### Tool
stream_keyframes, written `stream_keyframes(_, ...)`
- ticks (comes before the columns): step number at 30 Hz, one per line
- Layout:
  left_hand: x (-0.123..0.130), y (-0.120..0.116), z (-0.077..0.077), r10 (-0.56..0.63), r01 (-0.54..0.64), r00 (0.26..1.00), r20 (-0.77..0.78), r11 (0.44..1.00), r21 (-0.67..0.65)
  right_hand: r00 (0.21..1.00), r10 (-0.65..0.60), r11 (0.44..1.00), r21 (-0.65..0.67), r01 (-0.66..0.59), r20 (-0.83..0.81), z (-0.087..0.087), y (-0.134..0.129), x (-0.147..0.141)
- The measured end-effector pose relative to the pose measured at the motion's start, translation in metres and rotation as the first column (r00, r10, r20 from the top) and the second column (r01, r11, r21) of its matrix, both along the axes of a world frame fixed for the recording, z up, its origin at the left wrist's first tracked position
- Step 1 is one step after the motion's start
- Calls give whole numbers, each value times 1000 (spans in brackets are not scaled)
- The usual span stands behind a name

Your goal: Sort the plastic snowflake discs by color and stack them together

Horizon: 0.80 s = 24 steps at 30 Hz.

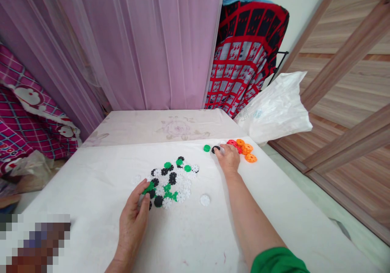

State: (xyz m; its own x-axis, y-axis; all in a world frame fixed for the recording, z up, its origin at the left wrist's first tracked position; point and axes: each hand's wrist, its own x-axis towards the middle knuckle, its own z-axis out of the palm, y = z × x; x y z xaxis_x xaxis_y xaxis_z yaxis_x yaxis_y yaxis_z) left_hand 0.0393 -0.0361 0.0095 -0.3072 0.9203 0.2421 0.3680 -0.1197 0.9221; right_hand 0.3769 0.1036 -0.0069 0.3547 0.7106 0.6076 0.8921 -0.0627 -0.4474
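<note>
A loose pile of snowflake-shaped plastic discs, white, black and green, lies on the white cloth; white discs (pixel 182 179) fill much of its middle. At the pile's left edge is my left hand (pixel 134 210), its thumb and fingers apart around a green disc (pixel 148 188) and black ones. My right hand (pixel 229 158) reaches farther out, thumb and fingers closed on a black disc (pixel 215 148). Left of that hand sits a green disc (pixel 206 148). Red discs (pixel 232 142) and orange discs (pixel 251 158) are grouped to its right. One white disc (pixel 205 200) lies by itself nearer me.
The table carries a white cloth (pixel 189 240), with a floral cover (pixel 137 126) at its far end. A white plastic bag (pixel 274 106) stands off the right edge. Purple curtains (pixel 146 45) hang behind, and a wooden wardrobe (pixel 350 82) is at the right.
</note>
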Motion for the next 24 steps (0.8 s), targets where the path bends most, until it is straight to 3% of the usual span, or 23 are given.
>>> stream_keyframes(4,-1,1,-3,-4,4,1000,-6,1000,6,999,27,999,20,-26,-44,-2,-8,-4)
stream_keyframes(8,0,3,-4,-2,2,1000,0,1000,13,998,-25,1000,-18,24,-64,-7,-16,-9)
stream_keyframes(15,0,4,-4,-18,18,1000,3,999,28,998,-40,984,-172,47,42,-10,-11,-12)
stream_keyframes(24,0,4,-6,-13,14,1000,-5,1000,24,976,-71,983,-153,104,208,-13,-9,-13)
